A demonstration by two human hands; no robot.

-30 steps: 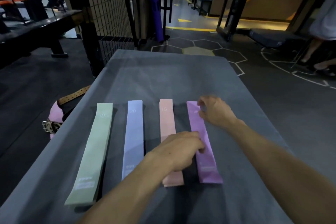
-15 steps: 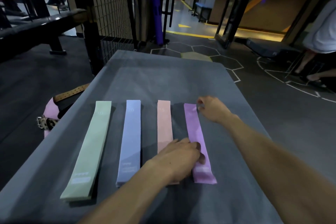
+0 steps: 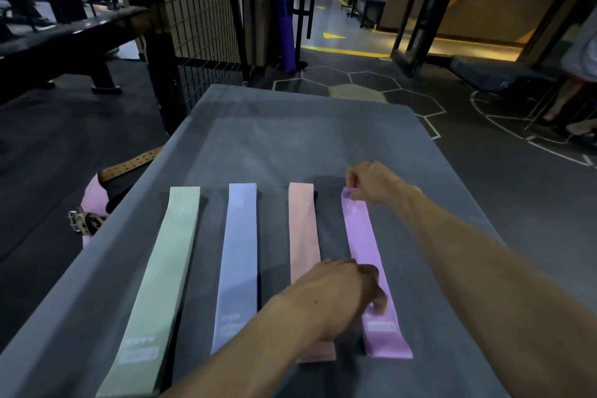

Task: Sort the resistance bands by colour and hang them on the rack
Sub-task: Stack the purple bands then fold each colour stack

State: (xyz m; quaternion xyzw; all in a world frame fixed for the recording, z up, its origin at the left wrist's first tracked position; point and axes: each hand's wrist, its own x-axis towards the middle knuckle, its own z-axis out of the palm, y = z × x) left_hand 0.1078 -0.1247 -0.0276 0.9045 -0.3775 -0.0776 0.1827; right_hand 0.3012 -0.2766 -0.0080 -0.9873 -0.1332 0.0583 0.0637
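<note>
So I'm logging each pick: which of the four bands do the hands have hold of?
The purple band, rightmost on the table: right hand pinches its far end, left hand its near part. Others lie untouched.

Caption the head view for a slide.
Both hands on the purple fabric resistance band: right hand pinches its far end, left hand its near end.

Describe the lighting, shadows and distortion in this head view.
Head view: dim overall, brightest in the far corridor; wide-angle lens bows the grey table; dark shadows flank each band; printing on the purple band is soft; left hand and right hand lit evenly.
</note>
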